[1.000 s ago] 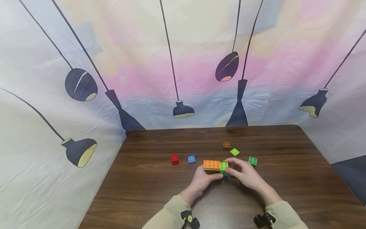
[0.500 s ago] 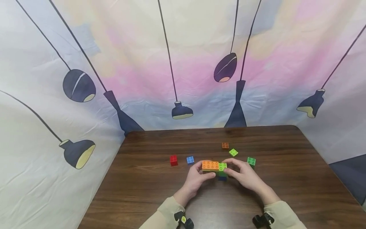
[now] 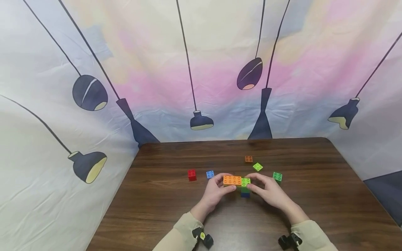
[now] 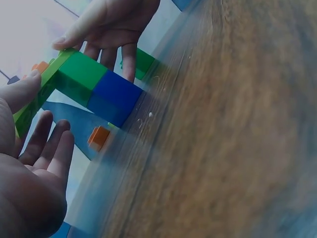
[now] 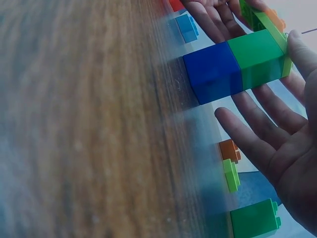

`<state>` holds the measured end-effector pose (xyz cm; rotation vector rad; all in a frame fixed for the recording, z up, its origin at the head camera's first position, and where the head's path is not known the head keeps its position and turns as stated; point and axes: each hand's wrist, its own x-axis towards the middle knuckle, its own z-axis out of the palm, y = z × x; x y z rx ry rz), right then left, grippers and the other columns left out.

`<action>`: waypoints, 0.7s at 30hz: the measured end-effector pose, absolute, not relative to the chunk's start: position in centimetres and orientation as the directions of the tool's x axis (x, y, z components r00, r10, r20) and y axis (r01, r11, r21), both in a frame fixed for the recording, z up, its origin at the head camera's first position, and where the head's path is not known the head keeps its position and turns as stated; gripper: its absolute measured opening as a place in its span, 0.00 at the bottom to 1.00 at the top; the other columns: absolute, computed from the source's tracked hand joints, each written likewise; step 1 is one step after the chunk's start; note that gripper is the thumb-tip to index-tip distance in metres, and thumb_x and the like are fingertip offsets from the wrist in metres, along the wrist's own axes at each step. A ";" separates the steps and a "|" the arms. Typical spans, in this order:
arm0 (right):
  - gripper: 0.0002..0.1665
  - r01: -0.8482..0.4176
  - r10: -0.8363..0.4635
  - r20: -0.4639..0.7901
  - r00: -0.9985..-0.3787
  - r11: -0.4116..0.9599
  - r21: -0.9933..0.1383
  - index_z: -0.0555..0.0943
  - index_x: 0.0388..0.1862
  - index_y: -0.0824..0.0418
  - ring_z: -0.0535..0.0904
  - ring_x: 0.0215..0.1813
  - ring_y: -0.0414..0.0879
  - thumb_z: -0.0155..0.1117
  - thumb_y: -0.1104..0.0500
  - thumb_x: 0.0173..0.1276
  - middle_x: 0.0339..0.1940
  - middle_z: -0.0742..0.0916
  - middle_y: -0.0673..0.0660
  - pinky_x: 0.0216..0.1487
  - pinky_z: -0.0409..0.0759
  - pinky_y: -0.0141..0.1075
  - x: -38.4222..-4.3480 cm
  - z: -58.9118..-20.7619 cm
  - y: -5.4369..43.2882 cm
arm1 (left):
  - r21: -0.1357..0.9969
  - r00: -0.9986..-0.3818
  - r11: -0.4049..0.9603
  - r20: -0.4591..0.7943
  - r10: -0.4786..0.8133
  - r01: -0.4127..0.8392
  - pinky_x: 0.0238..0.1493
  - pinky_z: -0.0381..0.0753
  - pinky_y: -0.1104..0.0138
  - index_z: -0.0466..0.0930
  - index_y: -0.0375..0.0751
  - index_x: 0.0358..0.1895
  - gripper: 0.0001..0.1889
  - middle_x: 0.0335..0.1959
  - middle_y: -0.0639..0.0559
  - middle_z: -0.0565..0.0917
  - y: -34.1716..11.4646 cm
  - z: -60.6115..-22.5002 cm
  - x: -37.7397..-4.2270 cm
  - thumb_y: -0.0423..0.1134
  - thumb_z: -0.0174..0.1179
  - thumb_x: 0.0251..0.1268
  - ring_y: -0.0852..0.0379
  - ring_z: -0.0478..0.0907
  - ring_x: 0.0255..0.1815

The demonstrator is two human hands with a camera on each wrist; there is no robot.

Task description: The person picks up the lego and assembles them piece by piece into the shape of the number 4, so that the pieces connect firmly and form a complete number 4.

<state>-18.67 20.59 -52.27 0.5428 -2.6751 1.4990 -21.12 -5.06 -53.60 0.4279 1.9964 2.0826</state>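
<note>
Between my hands stands a small build of toy bricks. Its base is a dark blue brick (image 4: 114, 99), lower face at the wood table, with a green brick (image 4: 79, 72) on top. A long lime-green brick (image 4: 42, 96) caps these and juts out to the left, bearing an orange eight-stud brick (image 3: 232, 180). My left hand (image 3: 212, 193) pinches the jutting end, thumb in front and fingers behind; its lower fingers hang free underneath. The right hand (image 3: 270, 191) grips the right end, thumb against the lime-green brick, other fingers spread behind the stack.
Loose bricks lie beyond the hands on the table (image 3: 163, 202): red (image 3: 192, 175) and light blue (image 3: 210, 174) at left, brownish orange (image 3: 248, 159) and lime (image 3: 258, 166) farther back, green (image 3: 277, 176) at right. A lamp-printed cloth (image 3: 201, 87) hangs behind the table.
My left thumb has slid leftward, from in front of the green brick to the orange brick's front. Left fingers now show behind the orange brick. The right hand keeps its hold; the stack stays put.
</note>
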 end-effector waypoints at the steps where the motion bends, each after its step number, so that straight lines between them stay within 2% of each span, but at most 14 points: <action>1: 0.19 -0.310 -0.286 0.188 -0.940 0.478 -0.822 0.84 0.63 0.50 0.86 0.56 0.45 0.71 0.47 0.78 0.53 0.89 0.45 0.53 0.85 0.39 -18.7 -52.3 20.6 | 0.998 -0.932 -0.048 0.058 0.357 0.043 0.58 0.85 0.67 0.84 0.36 0.61 0.21 0.56 0.47 0.87 -5.1 -53.6 -21.2 0.33 0.76 0.67 0.53 0.85 0.54; 4: 0.21 -0.295 -0.287 0.170 -0.943 0.477 -0.828 0.83 0.65 0.52 0.86 0.56 0.46 0.68 0.46 0.79 0.55 0.89 0.48 0.52 0.86 0.39 -18.7 -52.4 20.7 | 0.998 -0.933 -0.040 0.068 0.352 0.058 0.57 0.85 0.67 0.84 0.35 0.60 0.20 0.55 0.47 0.87 -5.1 -53.7 -21.3 0.33 0.76 0.66 0.53 0.85 0.54; 7: 0.23 -0.265 -0.284 0.141 -0.948 0.465 -0.844 0.81 0.68 0.55 0.86 0.56 0.49 0.62 0.45 0.84 0.60 0.88 0.54 0.51 0.87 0.38 -18.7 -52.5 20.8 | 0.997 -0.936 -0.027 0.073 0.345 0.068 0.57 0.85 0.67 0.85 0.36 0.59 0.20 0.54 0.47 0.88 -5.1 -53.8 -21.4 0.33 0.77 0.65 0.53 0.86 0.54; 10: 0.24 -0.245 -0.226 0.149 -0.963 0.490 -0.837 0.80 0.70 0.56 0.87 0.56 0.52 0.57 0.45 0.86 0.62 0.87 0.58 0.52 0.88 0.43 -18.9 -52.2 21.3 | 0.997 -0.937 -0.021 0.072 0.342 0.069 0.57 0.85 0.66 0.86 0.36 0.58 0.20 0.53 0.47 0.88 -5.1 -53.7 -21.5 0.33 0.78 0.64 0.53 0.86 0.53; 16: 0.23 -0.230 -0.057 0.261 -0.964 0.673 -0.703 0.82 0.68 0.62 0.85 0.59 0.59 0.68 0.53 0.80 0.58 0.89 0.62 0.59 0.82 0.59 -19.6 -50.5 23.1 | 0.998 -0.934 -0.012 0.064 0.351 0.064 0.57 0.86 0.65 0.86 0.36 0.58 0.20 0.52 0.47 0.88 -5.1 -53.5 -21.6 0.32 0.78 0.64 0.52 0.87 0.52; 21: 0.24 -0.202 -0.059 0.242 -0.968 0.756 -0.623 0.83 0.66 0.66 0.81 0.65 0.68 0.71 0.57 0.77 0.62 0.86 0.68 0.62 0.78 0.65 -20.4 -49.1 23.8 | 0.998 -0.932 -0.002 0.056 0.358 0.060 0.57 0.86 0.65 0.87 0.36 0.57 0.19 0.52 0.47 0.88 -5.3 -53.4 -21.6 0.32 0.78 0.64 0.52 0.87 0.51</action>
